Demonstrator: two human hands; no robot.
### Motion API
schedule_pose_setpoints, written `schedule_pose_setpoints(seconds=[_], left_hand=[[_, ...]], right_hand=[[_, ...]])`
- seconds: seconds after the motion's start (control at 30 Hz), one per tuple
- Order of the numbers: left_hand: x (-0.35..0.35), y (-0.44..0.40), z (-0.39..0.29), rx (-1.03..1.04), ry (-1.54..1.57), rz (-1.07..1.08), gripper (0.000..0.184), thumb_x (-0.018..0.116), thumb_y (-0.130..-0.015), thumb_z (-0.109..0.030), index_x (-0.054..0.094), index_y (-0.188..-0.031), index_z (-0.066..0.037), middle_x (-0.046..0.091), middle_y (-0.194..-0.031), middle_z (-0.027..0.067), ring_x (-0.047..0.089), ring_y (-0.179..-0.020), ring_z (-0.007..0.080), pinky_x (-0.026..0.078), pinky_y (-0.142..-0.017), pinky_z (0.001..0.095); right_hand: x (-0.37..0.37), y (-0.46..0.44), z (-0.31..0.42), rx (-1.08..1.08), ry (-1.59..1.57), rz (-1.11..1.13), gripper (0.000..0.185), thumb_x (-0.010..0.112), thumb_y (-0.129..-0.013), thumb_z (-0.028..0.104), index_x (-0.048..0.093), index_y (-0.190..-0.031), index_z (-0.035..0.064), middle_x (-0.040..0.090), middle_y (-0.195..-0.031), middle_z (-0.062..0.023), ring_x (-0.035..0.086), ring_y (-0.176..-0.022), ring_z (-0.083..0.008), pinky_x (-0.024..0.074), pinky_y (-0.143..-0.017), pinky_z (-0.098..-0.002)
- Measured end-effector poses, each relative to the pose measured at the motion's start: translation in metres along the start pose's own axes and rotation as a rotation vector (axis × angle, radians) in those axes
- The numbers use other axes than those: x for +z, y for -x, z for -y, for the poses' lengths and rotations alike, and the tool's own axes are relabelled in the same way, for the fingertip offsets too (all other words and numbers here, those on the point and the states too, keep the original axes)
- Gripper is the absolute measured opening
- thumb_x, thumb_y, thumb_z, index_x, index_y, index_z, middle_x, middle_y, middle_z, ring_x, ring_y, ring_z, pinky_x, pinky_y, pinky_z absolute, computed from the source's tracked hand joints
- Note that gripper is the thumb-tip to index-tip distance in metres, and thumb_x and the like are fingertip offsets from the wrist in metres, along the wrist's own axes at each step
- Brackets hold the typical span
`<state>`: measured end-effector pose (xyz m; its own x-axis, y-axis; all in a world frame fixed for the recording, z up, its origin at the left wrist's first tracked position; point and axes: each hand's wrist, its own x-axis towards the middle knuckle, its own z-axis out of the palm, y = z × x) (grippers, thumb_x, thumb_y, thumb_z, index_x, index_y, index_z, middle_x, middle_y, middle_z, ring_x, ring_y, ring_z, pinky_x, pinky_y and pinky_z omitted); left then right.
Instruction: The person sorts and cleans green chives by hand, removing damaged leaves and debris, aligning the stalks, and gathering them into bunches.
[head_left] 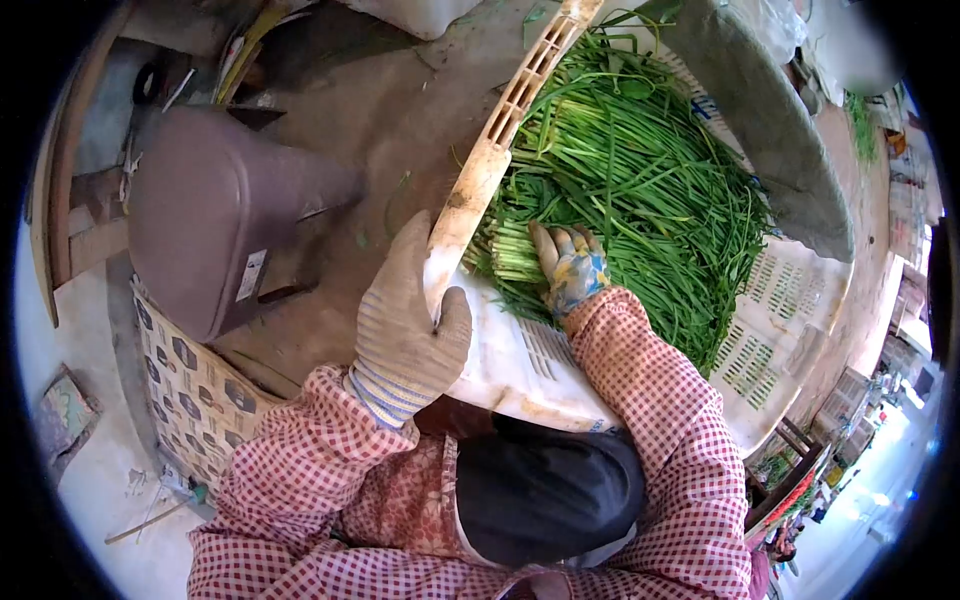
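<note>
The left hand [402, 328] is pinching a crate rim [468, 205]; the right hand [574, 268] is resting, fingers slightly parted, grip unclear, on greens [645, 185], likely light, limp and bruisable, best held by stems [513, 252] beside those fingers.

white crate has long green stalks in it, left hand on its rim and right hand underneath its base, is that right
Not underneath: the head view shows the right hand inside the white crate, on the green stalks. The rest is right.
</note>
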<state>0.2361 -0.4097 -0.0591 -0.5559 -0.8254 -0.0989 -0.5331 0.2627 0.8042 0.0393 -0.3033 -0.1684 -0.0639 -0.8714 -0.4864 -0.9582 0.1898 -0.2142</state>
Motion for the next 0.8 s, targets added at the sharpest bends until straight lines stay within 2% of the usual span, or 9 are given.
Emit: schedule_pose_setpoints(seconds=[0.03, 0.27, 0.4, 0.53, 0.57, 0.63, 0.67, 0.73, 0.8], left_hand=[[0.000, -0.001, 0.001, -0.001, 0.006, 0.005, 0.057, 0.052, -0.076, -0.002, 0.038, -0.130, 0.007, 0.055, -0.116, 0.0258, 0.056, -0.109, 0.0329, 0.042, -0.095, 0.0361], [0.001, 0.000, 0.003, 0.045, -0.025, -0.020, 0.059, 0.056, -0.076, -0.004, 0.037, -0.130, 0.006, 0.057, -0.111, 0.0249, 0.058, -0.104, 0.0330, 0.044, -0.092, 0.0371], [0.001, -0.002, 0.001, -0.014, 0.009, 0.027, 0.063, 0.059, -0.075, -0.004, 0.035, -0.132, 0.006, 0.054, -0.119, 0.0246, 0.056, -0.108, 0.0329, 0.043, -0.094, 0.0370], [0.000, 0.002, -0.005, 0.149, -0.105, -0.059, 0.071, 0.062, -0.074, -0.002, 0.030, -0.137, 0.007, 0.039, -0.135, 0.0263, 0.043, -0.123, 0.0361, 0.034, -0.105, 0.0378], [0.000, 0.004, -0.008, 0.347, -0.163, -0.117, 0.074, 0.062, -0.073, -0.002, 0.028, -0.138, 0.007, 0.038, -0.136, 0.0275, 0.041, -0.125, 0.0379, 0.031, -0.106, 0.0400], [-0.001, 0.013, -0.031, 0.609, -0.291, -0.122, 0.080, 0.063, -0.072, -0.001, 0.024, -0.141, 0.006, 0.032, -0.140, 0.0302, 0.032, -0.131, 0.0413, 0.026, -0.109, 0.0455], [0.002, 0.022, -0.046, 0.497, -0.115, -0.057, 0.080, 0.067, -0.077, -0.016, 0.022, -0.141, 0.006, 0.030, -0.142, 0.0271, 0.032, -0.132, 0.0392, 0.030, -0.108, 0.0458], [0.036, 0.029, -0.065, 0.029, 0.510, 0.092, 0.091, 0.072, -0.073, -0.019, 0.019, -0.143, 0.003, 0.026, -0.145, 0.0236, 0.024, -0.136, 0.0384, 0.023, -0.111, 0.0439], [0.053, -0.001, -0.078, -0.829, 1.036, 0.193, 0.074, 0.060, -0.088, -0.027, 0.017, -0.146, -0.009, 0.020, -0.149, 0.0211, 0.022, -0.138, 0.0343, 0.021, -0.113, 0.0423]], right_hand=[[-0.002, -0.006, 0.000, 0.067, -0.020, 0.026, 0.098, 0.079, -0.060, 0.019, 0.028, -0.143, 0.0157, 0.049, -0.129, -0.0149, 0.044, -0.121, -0.0371, 0.0306, -0.107, -0.0438], [-0.036, -0.028, -0.018, 0.138, -0.228, 0.261, 0.100, 0.081, -0.062, 0.015, 0.025, -0.144, 0.0162, 0.052, -0.127, -0.0190, 0.050, -0.118, -0.0359, 0.0396, -0.103, -0.0376], [-0.031, -0.004, -0.058, -0.005, -0.657, 0.031, 0.093, 0.079, -0.062, 0.013, 0.030, -0.141, 0.0120, 0.057, -0.121, -0.0138, 0.056, -0.109, -0.0281, 0.0452, -0.096, -0.0318], [-0.045, 0.027, -0.078, -0.063, -0.982, -0.168, 0.093, 0.077, -0.059, 0.011, 0.031, -0.139, 0.0064, 0.056, -0.122, -0.0096, 0.056, -0.107, -0.0244, 0.0443, -0.096, -0.0292], [-0.044, 0.035, -0.087, -0.104, -0.838, -0.262, 0.094, 0.077, -0.059, 0.009, 0.029, -0.140, 0.0050, 0.055, -0.123, -0.0093, 0.055, -0.109, -0.0235, 0.0427, -0.098, -0.0286], [-0.059, 0.049, -0.085, -0.007, -1.161, -0.227, 0.097, 0.078, -0.057, 0.009, 0.028, -0.141, 0.0058, 0.053, -0.126, -0.0106, 0.052, -0.115, -0.0226, 0.0398, -0.102, -0.0300], [-0.061, 0.056, -0.085, 0.011, -1.235, -0.246, 0.098, 0.078, -0.057, 0.009, 0.028, -0.141, 0.0059, 0.052, -0.127, -0.0107, 0.051, -0.116, -0.0223, 0.0391, -0.103, -0.0309], [-0.053, 0.065, -0.096, -0.010, -1.207, -0.352, 0.099, 0.078, -0.056, 0.008, 0.028, -0.141, 0.0060, 0.050, -0.130, -0.0105, 0.050, -0.119, -0.0215, 0.0378, -0.104, -0.0326], [-0.046, 0.068, -0.107, -0.011, -1.215, -0.378, 0.099, 0.076, -0.056, 0.005, 0.026, -0.142, 0.0056, 0.049, -0.132, -0.0098, 0.048, -0.120, -0.0206, 0.0369, -0.105, -0.0320]])
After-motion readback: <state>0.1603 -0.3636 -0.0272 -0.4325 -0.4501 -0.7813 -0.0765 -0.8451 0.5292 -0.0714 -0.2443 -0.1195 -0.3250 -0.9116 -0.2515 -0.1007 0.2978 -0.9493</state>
